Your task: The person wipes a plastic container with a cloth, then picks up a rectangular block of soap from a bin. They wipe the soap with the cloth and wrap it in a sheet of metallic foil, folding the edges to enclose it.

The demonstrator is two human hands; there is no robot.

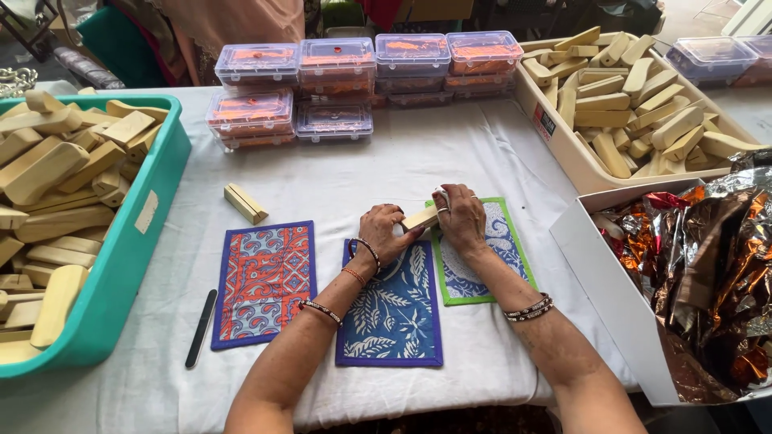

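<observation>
Both hands meet on a small wooden block (420, 217). The left hand (383, 233) grips its near end, and the right hand (461, 217) is closed over its far end, pressing it onto the green mat (507, 241). Under the left wrist lies a blue mat (394, 313), with a red mat (264, 281) farther left. Beyond that mat, a second block (245, 203) rests on the surface (402, 161).

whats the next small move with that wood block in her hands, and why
Probably lower the wooden block onto the green-edged mat: both the left hand and right hand grip it just above that mat, while the other two mats lie uncovered.
</observation>
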